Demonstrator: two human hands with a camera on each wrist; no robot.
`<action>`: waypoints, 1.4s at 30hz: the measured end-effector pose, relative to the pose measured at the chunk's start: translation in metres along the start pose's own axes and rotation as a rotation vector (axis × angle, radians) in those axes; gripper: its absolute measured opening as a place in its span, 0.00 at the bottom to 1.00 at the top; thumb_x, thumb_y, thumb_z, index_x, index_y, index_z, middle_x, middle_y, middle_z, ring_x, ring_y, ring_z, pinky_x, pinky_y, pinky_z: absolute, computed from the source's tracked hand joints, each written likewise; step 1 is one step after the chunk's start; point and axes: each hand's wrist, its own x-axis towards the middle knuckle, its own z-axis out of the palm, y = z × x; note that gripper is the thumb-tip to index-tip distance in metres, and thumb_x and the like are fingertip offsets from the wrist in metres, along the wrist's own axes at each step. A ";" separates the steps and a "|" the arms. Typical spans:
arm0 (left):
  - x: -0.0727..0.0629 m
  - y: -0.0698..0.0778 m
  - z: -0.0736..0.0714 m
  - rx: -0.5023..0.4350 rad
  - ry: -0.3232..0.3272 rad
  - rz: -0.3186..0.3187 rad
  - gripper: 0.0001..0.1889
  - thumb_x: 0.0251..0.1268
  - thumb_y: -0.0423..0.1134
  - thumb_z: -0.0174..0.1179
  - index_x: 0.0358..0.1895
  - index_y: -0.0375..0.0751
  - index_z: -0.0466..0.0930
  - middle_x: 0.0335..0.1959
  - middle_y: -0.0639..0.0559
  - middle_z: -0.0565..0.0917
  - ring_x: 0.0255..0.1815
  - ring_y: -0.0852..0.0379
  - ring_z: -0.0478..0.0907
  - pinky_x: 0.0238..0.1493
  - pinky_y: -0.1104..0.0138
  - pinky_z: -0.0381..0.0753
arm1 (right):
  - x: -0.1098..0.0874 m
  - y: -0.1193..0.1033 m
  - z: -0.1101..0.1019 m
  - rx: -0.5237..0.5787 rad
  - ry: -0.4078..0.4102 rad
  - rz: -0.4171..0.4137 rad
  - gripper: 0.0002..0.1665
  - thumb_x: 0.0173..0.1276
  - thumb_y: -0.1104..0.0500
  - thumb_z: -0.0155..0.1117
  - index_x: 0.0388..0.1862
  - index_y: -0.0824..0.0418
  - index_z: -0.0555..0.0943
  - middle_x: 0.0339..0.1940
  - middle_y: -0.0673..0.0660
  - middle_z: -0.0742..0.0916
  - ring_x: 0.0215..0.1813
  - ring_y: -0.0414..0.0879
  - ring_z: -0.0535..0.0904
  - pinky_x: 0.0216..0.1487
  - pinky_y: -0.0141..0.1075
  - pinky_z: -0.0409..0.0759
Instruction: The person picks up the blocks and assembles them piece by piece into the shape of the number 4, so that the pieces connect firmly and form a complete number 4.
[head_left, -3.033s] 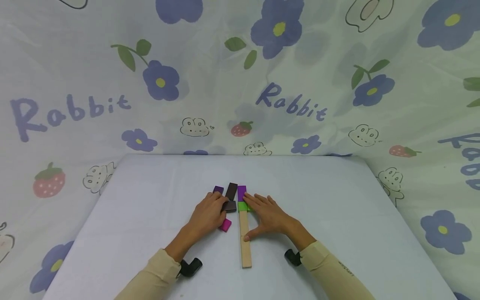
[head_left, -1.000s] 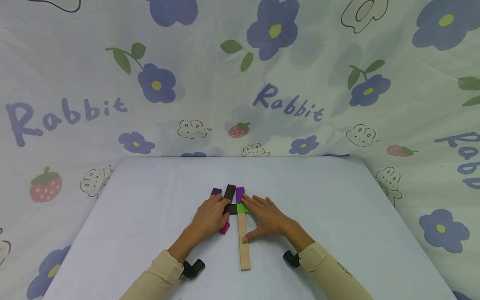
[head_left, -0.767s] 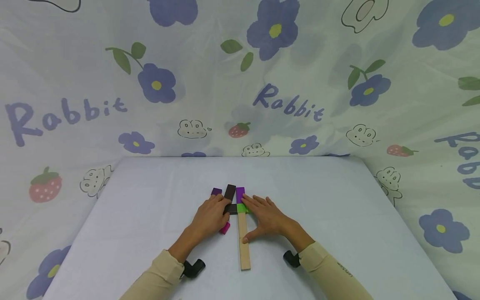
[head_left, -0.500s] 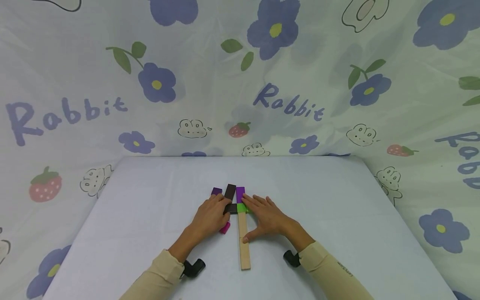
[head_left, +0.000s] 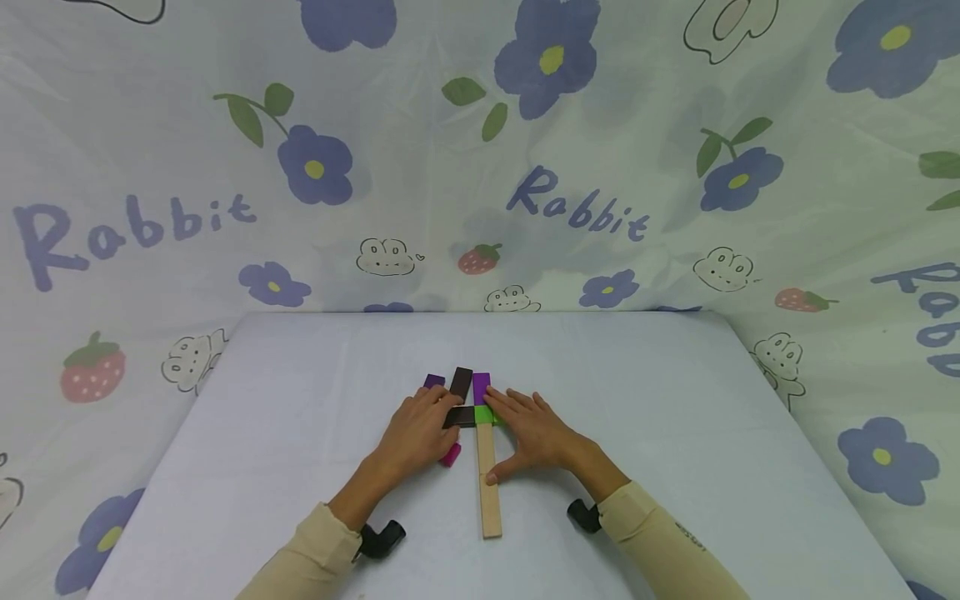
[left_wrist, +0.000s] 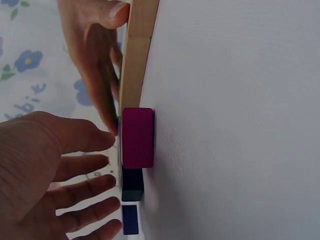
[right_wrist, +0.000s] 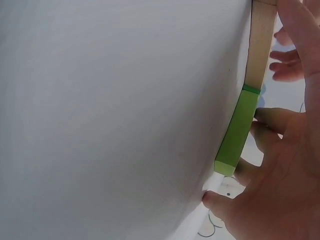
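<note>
My left hand (head_left: pixel 416 429) lies over a small group of blocks, fingers relaxed. Its index fingertip touches a dark block (head_left: pixel 461 417) that lies crosswise against the left side of a green block (head_left: pixel 484 414). A second dark block (head_left: pixel 461 382) slants beyond it, and a dark purple block (head_left: pixel 434 381) shows past the fingers. Near the thumb sits a magenta block (left_wrist: pixel 138 137). My right hand (head_left: pixel 540 429) is spread, its fingertips on a purple block (head_left: pixel 481 388) and the green block. Its thumb touches the pale wooden blocks (head_left: pixel 490 508) laid end to end below the green one.
All the blocks lie on a white-covered table (head_left: pixel 637 375). A patterned curtain (head_left: pixel 420 167) stands behind and at both sides. Black wrist mounts (head_left: pixel 382 540) stick out by both sleeves. A long green block (right_wrist: pixel 237 130) lies under the right fingers.
Since the oldest frame the crosswise dark block has moved right and now meets the green block. Lately the left hand has shifted very slightly, baring more of it; the right hand has stayed put.
</note>
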 end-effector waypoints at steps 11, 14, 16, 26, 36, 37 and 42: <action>-0.012 0.003 -0.004 -0.008 -0.008 0.040 0.24 0.59 0.43 0.73 0.58 0.38 0.81 0.51 0.45 0.80 0.52 0.46 0.77 0.55 0.52 0.79 | 0.001 0.000 0.000 -0.008 -0.006 0.002 0.75 0.44 0.22 0.74 0.84 0.49 0.51 0.84 0.47 0.55 0.82 0.54 0.50 0.77 0.60 0.43; -0.016 0.003 -0.003 -0.005 -0.018 0.044 0.25 0.60 0.44 0.73 0.59 0.40 0.81 0.52 0.45 0.80 0.52 0.47 0.77 0.56 0.53 0.80 | 0.001 0.000 0.001 -0.006 -0.008 0.003 0.75 0.44 0.22 0.74 0.84 0.49 0.51 0.84 0.47 0.55 0.82 0.54 0.50 0.77 0.61 0.43; -0.018 0.003 -0.003 -0.003 -0.015 0.051 0.25 0.60 0.45 0.73 0.58 0.40 0.81 0.52 0.45 0.80 0.52 0.47 0.77 0.55 0.53 0.81 | 0.001 0.001 0.001 -0.001 -0.006 0.001 0.75 0.44 0.22 0.74 0.84 0.50 0.52 0.84 0.47 0.55 0.82 0.55 0.50 0.77 0.61 0.43; -0.025 0.001 -0.001 -0.008 0.024 0.060 0.25 0.58 0.45 0.74 0.56 0.39 0.82 0.48 0.47 0.81 0.49 0.49 0.77 0.51 0.55 0.82 | 0.000 0.000 0.000 0.001 -0.002 -0.007 0.75 0.44 0.22 0.75 0.84 0.50 0.52 0.84 0.47 0.55 0.82 0.55 0.50 0.77 0.62 0.44; -0.032 0.002 -0.001 -0.020 0.009 0.052 0.27 0.56 0.47 0.76 0.57 0.38 0.81 0.47 0.47 0.80 0.48 0.49 0.77 0.51 0.56 0.82 | -0.001 -0.001 -0.002 0.015 0.007 -0.018 0.75 0.44 0.23 0.75 0.84 0.52 0.53 0.84 0.48 0.56 0.82 0.56 0.51 0.77 0.63 0.44; -0.032 0.002 -0.001 -0.020 0.006 0.049 0.27 0.56 0.47 0.76 0.57 0.38 0.81 0.47 0.47 0.80 0.48 0.49 0.77 0.52 0.55 0.82 | -0.001 -0.001 -0.002 0.015 0.007 -0.018 0.75 0.44 0.23 0.75 0.84 0.52 0.53 0.84 0.48 0.56 0.82 0.56 0.51 0.77 0.63 0.44; -0.035 0.003 -0.001 -0.030 -0.024 0.027 0.30 0.55 0.49 0.76 0.57 0.38 0.80 0.49 0.46 0.79 0.51 0.48 0.77 0.55 0.54 0.81 | 0.000 -0.001 -0.001 0.013 0.002 -0.013 0.75 0.44 0.23 0.76 0.84 0.52 0.52 0.84 0.48 0.55 0.82 0.56 0.50 0.77 0.62 0.43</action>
